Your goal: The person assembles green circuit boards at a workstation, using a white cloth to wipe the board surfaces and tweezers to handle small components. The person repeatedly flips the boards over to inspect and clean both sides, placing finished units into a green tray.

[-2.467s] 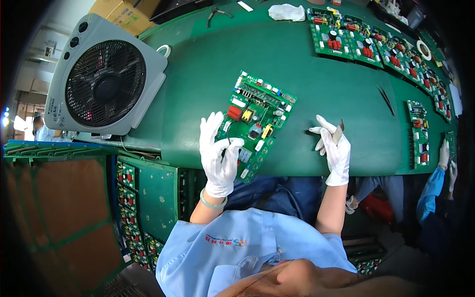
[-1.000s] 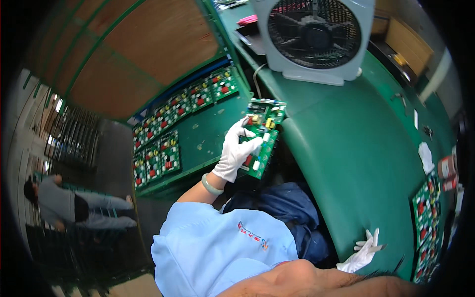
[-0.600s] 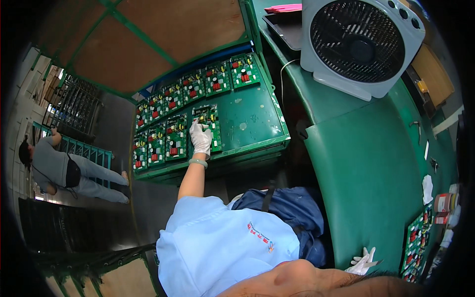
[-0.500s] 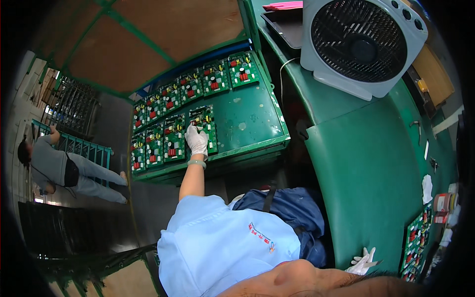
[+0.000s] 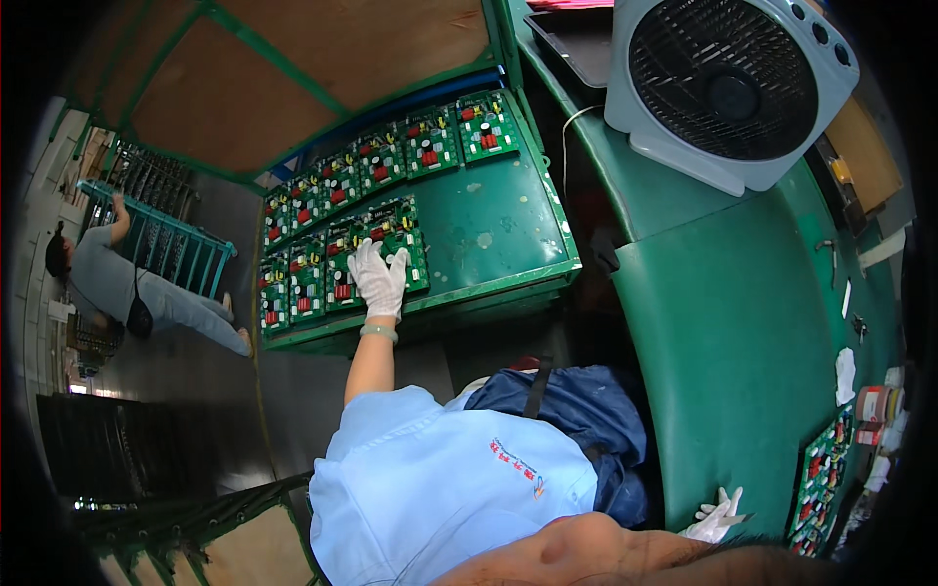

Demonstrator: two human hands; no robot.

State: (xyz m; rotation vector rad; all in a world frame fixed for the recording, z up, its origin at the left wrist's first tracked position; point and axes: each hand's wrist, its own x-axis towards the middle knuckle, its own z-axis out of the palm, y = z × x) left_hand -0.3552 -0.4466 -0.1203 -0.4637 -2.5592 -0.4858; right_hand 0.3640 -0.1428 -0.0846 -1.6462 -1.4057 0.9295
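My left hand (image 5: 379, 278), in a white glove, reaches over the front row of green circuit boards with its fingers spread. It lies over the lower part of two boards standing side by side, and the right one (image 5: 408, 220) ends that row. Whether the fingertips touch the boards is hidden. Behind runs a second row of like boards, the last being a board (image 5: 487, 127) at the right. My right hand (image 5: 716, 516), also gloved, is low at the green bench, some fingers extended. A thin grey pointed tool (image 5: 741, 520) sticks out from it.
The boards rest on a green-topped cart (image 5: 498, 220). A grey box fan (image 5: 733, 93) stands on the green bench (image 5: 723, 322), near a black tray (image 5: 576, 44). More circuit boards (image 5: 821, 483) lie at the bench's right. Far left, another person (image 5: 117, 273) holds a teal rack (image 5: 181, 244).
My left hand has shifted slightly left and its fingers have opened out. The end board now sits closer against its neighbour. The other person has leaned over, with the rack moved.
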